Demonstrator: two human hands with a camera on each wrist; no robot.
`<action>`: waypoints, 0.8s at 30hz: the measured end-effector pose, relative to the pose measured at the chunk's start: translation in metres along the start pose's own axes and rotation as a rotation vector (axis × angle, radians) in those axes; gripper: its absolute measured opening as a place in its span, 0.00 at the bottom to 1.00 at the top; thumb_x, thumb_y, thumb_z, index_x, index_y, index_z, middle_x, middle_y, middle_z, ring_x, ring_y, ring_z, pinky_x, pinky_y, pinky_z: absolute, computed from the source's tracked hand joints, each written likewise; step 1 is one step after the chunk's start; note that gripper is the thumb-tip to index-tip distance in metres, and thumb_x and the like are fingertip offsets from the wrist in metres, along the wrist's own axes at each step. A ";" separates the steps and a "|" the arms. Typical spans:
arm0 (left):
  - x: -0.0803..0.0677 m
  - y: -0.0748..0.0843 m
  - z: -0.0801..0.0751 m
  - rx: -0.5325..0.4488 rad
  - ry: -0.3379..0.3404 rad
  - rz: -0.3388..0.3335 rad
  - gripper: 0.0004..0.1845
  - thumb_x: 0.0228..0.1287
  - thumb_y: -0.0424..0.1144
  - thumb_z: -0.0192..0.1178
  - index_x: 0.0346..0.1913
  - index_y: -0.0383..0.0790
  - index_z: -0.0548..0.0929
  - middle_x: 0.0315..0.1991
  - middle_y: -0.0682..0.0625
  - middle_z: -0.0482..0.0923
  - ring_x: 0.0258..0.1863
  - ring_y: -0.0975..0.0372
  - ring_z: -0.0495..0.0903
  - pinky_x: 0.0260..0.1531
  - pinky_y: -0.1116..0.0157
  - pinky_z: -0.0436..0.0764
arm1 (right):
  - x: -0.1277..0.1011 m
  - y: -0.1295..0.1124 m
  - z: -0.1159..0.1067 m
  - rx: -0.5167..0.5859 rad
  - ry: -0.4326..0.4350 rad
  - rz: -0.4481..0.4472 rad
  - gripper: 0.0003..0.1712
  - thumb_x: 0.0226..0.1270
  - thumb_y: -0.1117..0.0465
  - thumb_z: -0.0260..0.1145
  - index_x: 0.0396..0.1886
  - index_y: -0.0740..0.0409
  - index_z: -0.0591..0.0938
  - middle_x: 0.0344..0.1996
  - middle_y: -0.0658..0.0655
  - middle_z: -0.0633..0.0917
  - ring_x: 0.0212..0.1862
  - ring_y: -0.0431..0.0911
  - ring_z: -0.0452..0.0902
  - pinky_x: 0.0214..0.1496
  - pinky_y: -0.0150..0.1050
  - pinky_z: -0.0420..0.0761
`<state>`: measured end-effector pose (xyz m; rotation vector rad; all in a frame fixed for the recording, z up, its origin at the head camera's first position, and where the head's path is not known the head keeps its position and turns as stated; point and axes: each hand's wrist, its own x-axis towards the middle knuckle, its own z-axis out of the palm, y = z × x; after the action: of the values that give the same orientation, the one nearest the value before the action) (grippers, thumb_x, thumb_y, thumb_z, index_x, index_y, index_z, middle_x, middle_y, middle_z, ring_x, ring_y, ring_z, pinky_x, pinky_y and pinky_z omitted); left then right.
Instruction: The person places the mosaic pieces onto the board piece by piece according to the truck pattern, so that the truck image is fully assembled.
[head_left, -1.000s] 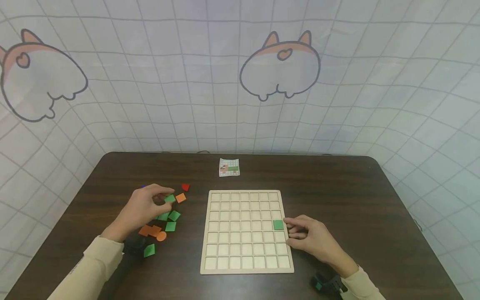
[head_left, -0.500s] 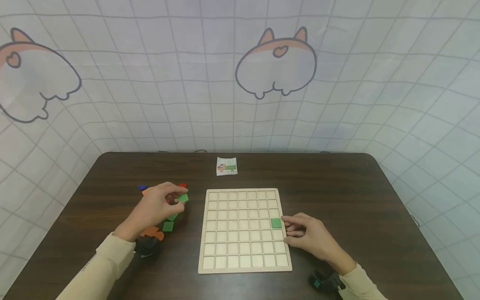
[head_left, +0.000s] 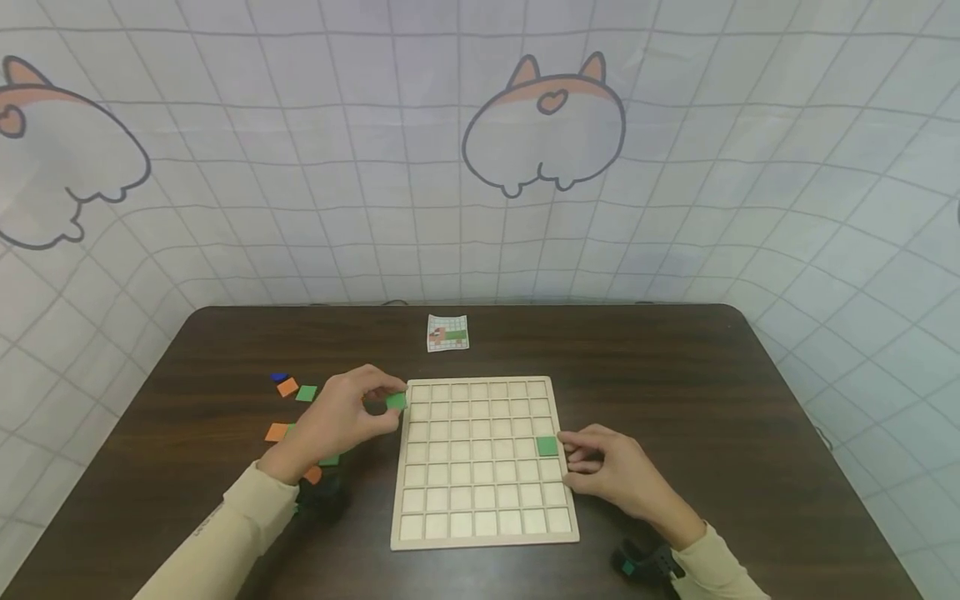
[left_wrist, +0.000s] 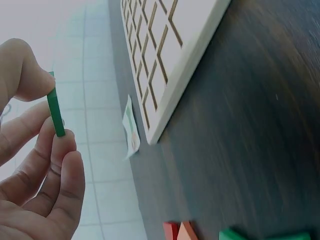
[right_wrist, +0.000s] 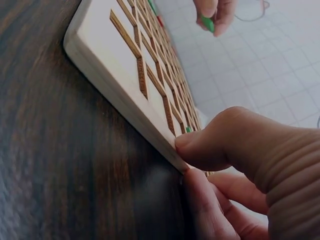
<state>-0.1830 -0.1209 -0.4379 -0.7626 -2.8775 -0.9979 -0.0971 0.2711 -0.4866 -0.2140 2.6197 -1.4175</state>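
My left hand pinches a green square tile between thumb and fingertips, above the back left corner of the wooden grid board. Seen from the left wrist, this green tile stands edge-on, clear of the table. At the board's right side my right hand grips the edge; in the right wrist view the thumb lies on the rim and a finger against its side. Another green square tile sits in a cell of the rightmost column, beside the right fingertips.
Left of the board lie loose tiles, partly hidden by the left arm: orange, green and blue ones among them. A small printed pattern card lies behind the board on the dark table. A gridded white curtain encloses the back and sides.
My left hand has carried the green tile rightward from the loose tiles to the board's back left corner. My right hand stays at the board's edge; the head view has shifted slightly.
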 end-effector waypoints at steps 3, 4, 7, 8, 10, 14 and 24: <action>0.002 0.003 0.004 -0.010 -0.007 0.021 0.17 0.62 0.38 0.68 0.54 0.45 0.88 0.46 0.57 0.85 0.43 0.65 0.80 0.45 0.62 0.82 | 0.000 -0.004 0.002 -0.010 0.016 0.014 0.32 0.54 0.70 0.77 0.62 0.66 0.83 0.46 0.57 0.84 0.43 0.36 0.81 0.48 0.27 0.87; 0.002 0.004 0.006 -0.015 -0.008 0.030 0.17 0.62 0.38 0.68 0.54 0.44 0.88 0.46 0.57 0.85 0.43 0.65 0.80 0.45 0.62 0.82 | 0.000 -0.005 0.003 -0.009 0.022 0.017 0.32 0.54 0.71 0.76 0.62 0.66 0.83 0.46 0.57 0.84 0.43 0.36 0.81 0.48 0.27 0.87; 0.004 0.008 0.009 -0.027 -0.012 0.047 0.16 0.62 0.38 0.68 0.54 0.45 0.88 0.45 0.58 0.84 0.43 0.65 0.80 0.46 0.62 0.83 | -0.001 -0.007 0.004 -0.013 0.036 0.025 0.33 0.54 0.71 0.76 0.63 0.66 0.83 0.46 0.57 0.84 0.44 0.37 0.82 0.48 0.27 0.87; 0.004 0.009 0.010 -0.032 -0.013 0.051 0.16 0.62 0.38 0.68 0.53 0.45 0.88 0.45 0.58 0.84 0.43 0.65 0.80 0.46 0.62 0.83 | -0.001 -0.007 0.004 -0.012 0.038 0.028 0.33 0.54 0.71 0.76 0.63 0.65 0.83 0.47 0.57 0.84 0.45 0.38 0.83 0.49 0.27 0.86; 0.004 0.011 0.012 -0.036 -0.015 0.052 0.16 0.61 0.37 0.68 0.53 0.44 0.88 0.45 0.58 0.84 0.43 0.66 0.80 0.46 0.63 0.83 | -0.002 -0.007 0.004 -0.007 0.034 0.022 0.33 0.54 0.70 0.76 0.63 0.65 0.83 0.50 0.58 0.85 0.47 0.40 0.85 0.50 0.27 0.86; 0.005 0.013 0.015 -0.037 -0.026 0.048 0.16 0.61 0.37 0.68 0.53 0.44 0.88 0.46 0.57 0.85 0.43 0.65 0.79 0.46 0.63 0.82 | -0.002 -0.004 0.003 0.032 0.004 0.015 0.33 0.56 0.69 0.77 0.64 0.66 0.81 0.56 0.61 0.83 0.54 0.49 0.86 0.54 0.28 0.86; 0.007 0.019 0.024 -0.086 -0.078 0.061 0.17 0.63 0.39 0.68 0.55 0.43 0.88 0.46 0.56 0.84 0.44 0.57 0.82 0.45 0.62 0.81 | 0.000 0.000 0.000 0.078 -0.035 0.020 0.34 0.58 0.67 0.77 0.66 0.65 0.80 0.56 0.61 0.81 0.55 0.50 0.85 0.55 0.29 0.86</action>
<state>-0.1772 -0.0909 -0.4450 -0.9092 -2.8720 -1.1150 -0.0968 0.2711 -0.4867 -0.2011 2.5262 -1.4923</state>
